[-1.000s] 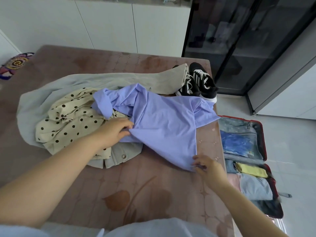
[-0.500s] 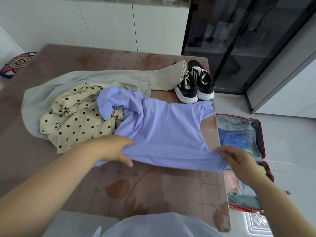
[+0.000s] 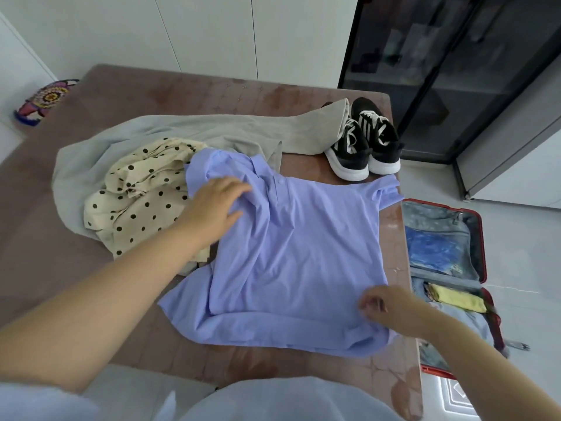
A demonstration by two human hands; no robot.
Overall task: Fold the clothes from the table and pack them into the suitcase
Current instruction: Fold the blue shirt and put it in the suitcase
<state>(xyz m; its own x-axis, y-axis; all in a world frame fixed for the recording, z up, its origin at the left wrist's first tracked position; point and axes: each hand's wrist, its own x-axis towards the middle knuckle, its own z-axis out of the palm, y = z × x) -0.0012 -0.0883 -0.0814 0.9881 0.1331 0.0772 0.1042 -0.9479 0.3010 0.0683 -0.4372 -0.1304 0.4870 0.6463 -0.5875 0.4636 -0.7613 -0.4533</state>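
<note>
Lilac polo shirt [image 3: 297,253] | spread flat on table [image 3: 45,226] — pulled taut by its hem a moment ago | left hand [image 3: 217,205] flat, pressing shoulder | right hand [image 3: 387,309] curled at hem, grip unclear | folding next

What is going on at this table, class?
A person has a lilac shirt spread flat on the table for folding. The left hand presses flat near the collar; the right hand is at the bottom hem, too blurred to show a grip. A polka-dot garment, a beige garment and black shoes lie beyond. The suitcase lies open on the floor beside the table.
</note>
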